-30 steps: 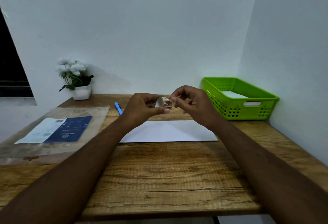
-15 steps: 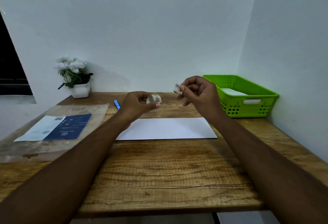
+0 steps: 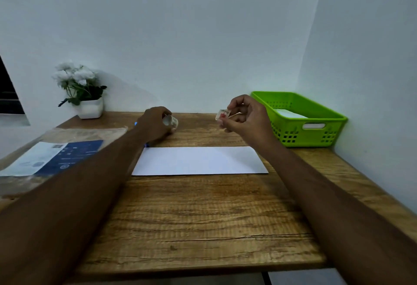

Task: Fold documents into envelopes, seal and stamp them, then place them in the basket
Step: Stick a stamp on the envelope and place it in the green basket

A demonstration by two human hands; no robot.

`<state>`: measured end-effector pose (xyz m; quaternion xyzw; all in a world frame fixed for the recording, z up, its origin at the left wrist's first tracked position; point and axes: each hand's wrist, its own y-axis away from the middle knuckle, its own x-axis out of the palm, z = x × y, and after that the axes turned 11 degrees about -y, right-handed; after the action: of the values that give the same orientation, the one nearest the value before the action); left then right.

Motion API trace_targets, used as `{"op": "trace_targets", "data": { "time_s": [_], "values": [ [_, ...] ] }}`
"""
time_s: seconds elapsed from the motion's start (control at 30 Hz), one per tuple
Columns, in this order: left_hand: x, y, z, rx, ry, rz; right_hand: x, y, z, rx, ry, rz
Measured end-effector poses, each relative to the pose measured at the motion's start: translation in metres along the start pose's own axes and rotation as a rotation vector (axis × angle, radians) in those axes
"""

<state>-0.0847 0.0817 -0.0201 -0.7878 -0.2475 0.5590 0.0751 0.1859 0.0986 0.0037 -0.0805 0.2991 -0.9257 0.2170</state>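
Stamping is in hand: the right hand (image 3: 246,117) pinches a stamp (image 3: 223,115), and the left hand (image 3: 155,124) grips the stamp roll (image 3: 172,122) near the back edge of the tabletop (image 3: 203,217). Next, I think, the stamp must be pressed onto the envelope (image 3: 200,160) lying mid-tabletop.

Lime-green perforated basket (image 3: 316,113), white envelope (image 3: 199,160), brown wood-grain table (image 3: 203,217), navy-and-white leaflet (image 3: 56,157)

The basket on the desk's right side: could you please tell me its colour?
The basket is bright green, best seen in the head view.
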Motion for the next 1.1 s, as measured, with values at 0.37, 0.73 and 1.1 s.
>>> {"op": "trace_targets", "data": {
  "time_s": [0.37,0.73,1.1],
  "values": [
    [0.009,0.001,-0.018,0.129,-0.452,-0.020,-0.008,0.000,-0.007,0.235,0.056,0.032],
    [0.010,0.036,-0.098,0.633,-0.355,-0.135,-0.020,-0.003,-0.004,0.312,0.062,-0.018],
    [0.033,0.050,-0.116,0.499,-0.135,0.116,-0.030,-0.005,-0.003,0.318,0.061,-0.066]
  ]
}}
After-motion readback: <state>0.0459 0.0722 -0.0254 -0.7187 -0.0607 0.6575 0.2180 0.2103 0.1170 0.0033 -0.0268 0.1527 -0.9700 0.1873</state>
